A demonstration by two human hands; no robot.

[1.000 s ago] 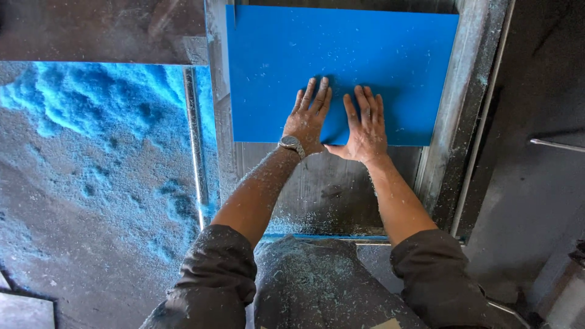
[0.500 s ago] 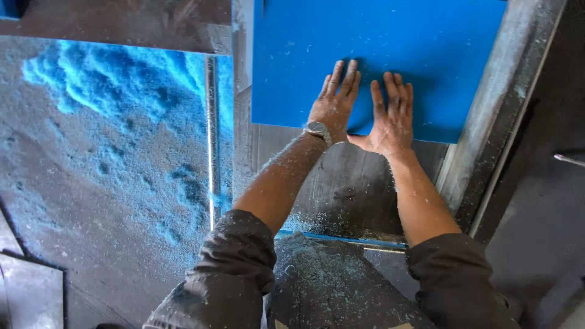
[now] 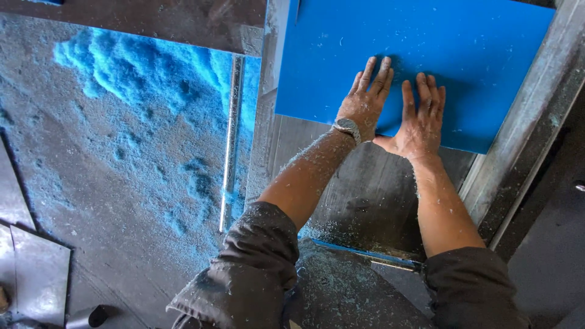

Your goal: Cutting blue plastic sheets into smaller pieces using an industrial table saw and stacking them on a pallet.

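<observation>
Blue flat plastic sheet is lying on the grey metal table, far right; left hand and right hand are pressing flat, fingers spread, side by side.

Both hands lie flat on a blue sheet which rests on a grey metal table. The left hand and the right hand are side by side, fingers spread, near the sheet's lower edge — a wristwatch is on the left wrist. Blue dust covers the floor at the left, beside a thin metal rod.
</observation>
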